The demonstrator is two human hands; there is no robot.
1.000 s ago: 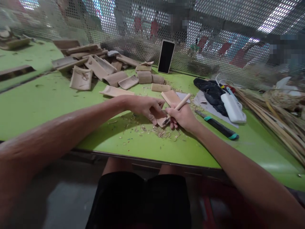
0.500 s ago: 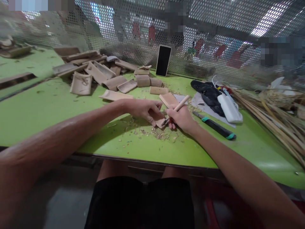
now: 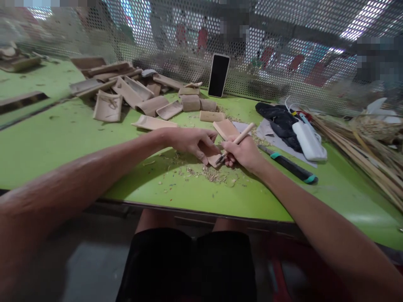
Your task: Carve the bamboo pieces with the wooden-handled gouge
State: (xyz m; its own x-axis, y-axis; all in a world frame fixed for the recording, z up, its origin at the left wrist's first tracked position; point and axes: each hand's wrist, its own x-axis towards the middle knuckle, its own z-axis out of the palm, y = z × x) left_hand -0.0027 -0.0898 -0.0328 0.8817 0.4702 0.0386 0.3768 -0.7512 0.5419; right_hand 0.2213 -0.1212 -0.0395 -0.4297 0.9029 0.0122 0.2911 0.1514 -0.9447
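My left hand (image 3: 198,144) is closed on a small piece of bamboo (image 3: 214,159), pressing it down on the green table. In my right hand (image 3: 244,153) is a carving knife (image 3: 244,134) with a pale round wooden handle, gripped like a pen. Its dark metal tip touches the near end of the bamboo piece. Shavings (image 3: 214,174) lie scattered just in front of both hands. Behind the right hand a flat bamboo slab (image 3: 225,129) rests on the table. A black and teal utility knife (image 3: 291,167) lies to the right of that hand.
Split bamboo pieces (image 3: 127,90) are heaped at the back left. A phone (image 3: 219,75) leans against the perforated metal screen (image 3: 270,54). On the right are black gloves (image 3: 280,123), a white power bank-like block (image 3: 310,140) and long bamboo strips (image 3: 355,151). The table's front edge (image 3: 201,212) runs before my knees.
The view has shifted slightly, so the things on the table appear a little to the right and mostly higher. Both hands keep their holds, and the knife tip stays at the bamboo's end.
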